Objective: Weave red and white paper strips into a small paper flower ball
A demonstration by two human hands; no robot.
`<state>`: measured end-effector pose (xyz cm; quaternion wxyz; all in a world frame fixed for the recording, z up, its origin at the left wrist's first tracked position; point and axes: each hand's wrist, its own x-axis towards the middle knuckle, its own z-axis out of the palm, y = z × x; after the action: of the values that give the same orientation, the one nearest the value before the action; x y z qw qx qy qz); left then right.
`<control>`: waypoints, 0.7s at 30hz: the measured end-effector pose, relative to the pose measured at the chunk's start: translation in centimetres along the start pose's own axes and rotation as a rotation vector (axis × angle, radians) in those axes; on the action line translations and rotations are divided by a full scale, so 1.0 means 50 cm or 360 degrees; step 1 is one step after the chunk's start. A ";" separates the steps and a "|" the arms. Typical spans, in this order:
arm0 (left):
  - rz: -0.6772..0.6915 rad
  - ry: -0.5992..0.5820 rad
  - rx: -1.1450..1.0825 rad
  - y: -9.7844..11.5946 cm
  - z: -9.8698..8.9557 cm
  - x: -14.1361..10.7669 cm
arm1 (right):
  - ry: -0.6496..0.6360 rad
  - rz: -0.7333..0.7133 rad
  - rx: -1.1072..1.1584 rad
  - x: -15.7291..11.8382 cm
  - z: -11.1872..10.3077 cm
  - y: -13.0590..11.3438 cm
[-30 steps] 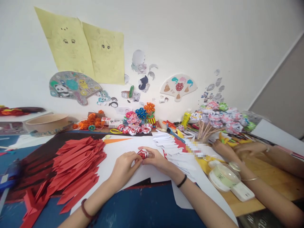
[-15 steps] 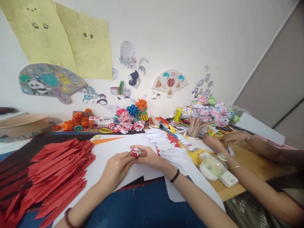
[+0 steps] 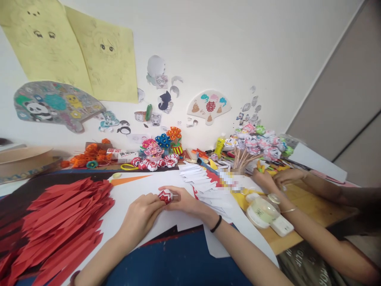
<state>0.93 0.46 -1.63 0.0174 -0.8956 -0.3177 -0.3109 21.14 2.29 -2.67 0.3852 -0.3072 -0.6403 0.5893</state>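
We see red and white zigzag bands on the ball [image 3: 166,196], plain red on the folded strips [image 3: 65,222], and deep blue on the worktop [image 3: 178,260] in front. Behind, we find orange flowers [image 3: 174,134], blue flowers [image 3: 163,141] and a yellow striped pot [image 3: 177,150]. On the wall, we see yellow sheets [image 3: 113,75] with grey lines, and an off-white fan [image 3: 208,115] bearing a red emblem [image 3: 211,106].

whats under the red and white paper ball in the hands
The left hand and right hand hold the paper ball over white paper, which shows around them. Fingers cover the ball's underside, so what lies directly beneath it cannot be seen.
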 end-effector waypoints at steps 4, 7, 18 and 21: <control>0.0021 -0.0011 0.0009 0.002 0.001 0.000 | -0.0005 -0.0019 -0.0003 -0.001 -0.001 -0.001; 0.0029 -0.0024 0.0001 0.001 0.001 -0.001 | -0.0018 -0.0015 -0.0005 -0.001 -0.002 -0.003; 0.0094 0.0058 0.0354 0.012 -0.009 0.006 | 0.0018 0.0012 0.0128 -0.002 0.011 -0.013; 0.0047 0.0066 0.0287 0.009 -0.009 0.006 | 0.0019 0.0018 0.0149 -0.003 0.013 -0.015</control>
<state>1.12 0.14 -1.02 0.1090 -0.8884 -0.3307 -0.2991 20.70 1.73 -1.93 0.3997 -0.2960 -0.6079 0.6189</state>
